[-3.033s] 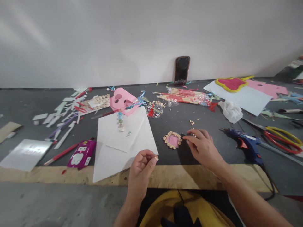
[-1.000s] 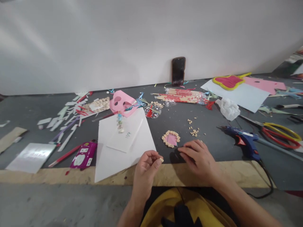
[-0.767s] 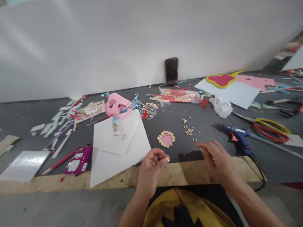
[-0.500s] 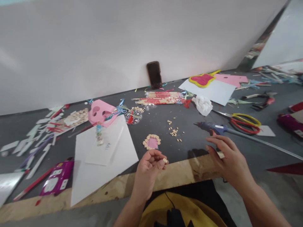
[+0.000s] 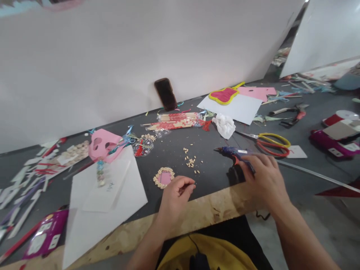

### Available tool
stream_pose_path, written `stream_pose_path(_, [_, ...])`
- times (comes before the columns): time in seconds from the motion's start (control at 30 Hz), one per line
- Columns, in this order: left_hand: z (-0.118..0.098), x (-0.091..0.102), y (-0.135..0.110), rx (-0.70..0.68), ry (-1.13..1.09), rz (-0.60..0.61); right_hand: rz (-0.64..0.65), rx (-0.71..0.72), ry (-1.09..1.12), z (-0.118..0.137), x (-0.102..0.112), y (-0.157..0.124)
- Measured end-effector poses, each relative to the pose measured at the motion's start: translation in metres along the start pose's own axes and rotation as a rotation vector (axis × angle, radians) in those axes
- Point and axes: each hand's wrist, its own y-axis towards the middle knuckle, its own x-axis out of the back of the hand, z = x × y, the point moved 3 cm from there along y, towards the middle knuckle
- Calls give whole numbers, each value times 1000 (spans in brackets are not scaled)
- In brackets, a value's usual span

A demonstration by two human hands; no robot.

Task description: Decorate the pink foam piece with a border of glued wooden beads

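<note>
My left hand [image 5: 176, 195] hovers over the table's front edge, fingers pinched on a small pale bead. Just left of it lies a little pink square framed with beads [image 5: 164, 177]. Loose beads [image 5: 191, 162] are scattered on the dark mat behind it. My right hand [image 5: 264, 180] reaches over the blue glue gun [image 5: 233, 153], its fingers curling onto the gun's handle, which they partly hide.
White paper sheets [image 5: 104, 195] lie at the left with a pink mask [image 5: 102, 144] behind. A packet of red sticks [image 5: 177, 120], a phone [image 5: 165, 93] leaning on the wall, crumpled tissue [image 5: 225, 125], yellow and red scissors [image 5: 274, 144] and a purple box [image 5: 45, 236] surround the spot.
My right hand left the beaded frame and swung right onto the glue gun. The left hand kept its pinch on the bead. The view turned to the right.
</note>
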Motion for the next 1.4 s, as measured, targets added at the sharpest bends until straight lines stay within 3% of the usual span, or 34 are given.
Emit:
stream_pose_path(0.13, [-7, -14, 5, -276, 459, 86, 176, -178, -162, -18, -7, 2])
stream_pose_path(0.23, [-8, -23, 6, -320, 697, 122, 362, -257, -220, -20, -13, 5])
stream_pose_path(0.33, [-8, -23, 7, -316, 724, 157, 454, -360, -201, -23, -15, 11])
stream_pose_path(0.43, [-10, -11, 11, -283, 668, 123, 487, -456, -47, -27, -11, 16])
stream_pose_path(0.53, [-13, 1, 21, -276, 735, 36, 360, -573, 169, -29, -1, 13])
stream_pose_path(0.63, [-15, 2, 34, -293, 844, 37, 300, -754, 643, -22, 1, 0])
stream_pose_path(0.7, [-15, -3, 41, -315, 879, 80, 356, -881, 1013, -13, -3, -12])
stream_pose_path(0.77, [-13, -9, 46, -328, 883, 109, 416, -952, 1226, -4, -6, -23])
stream_pose_path(1.0, [-13, -15, 47, -319, 831, 124, 445, -857, 1201, 9, -7, -43])
stream_pose_path(1.1, [-16, -10, 43, -268, 668, 91, 436, -806, 1159, 13, -5, -48])
stream_pose_path(1.3, [-3, -2, 30, 119, -145, 30, 417, -607, 1158, 30, -1, -50])
stream_pose_path(1.4, [4, -5, 24, 210, -400, 40, 356, -475, 1074, 34, 1, -48])
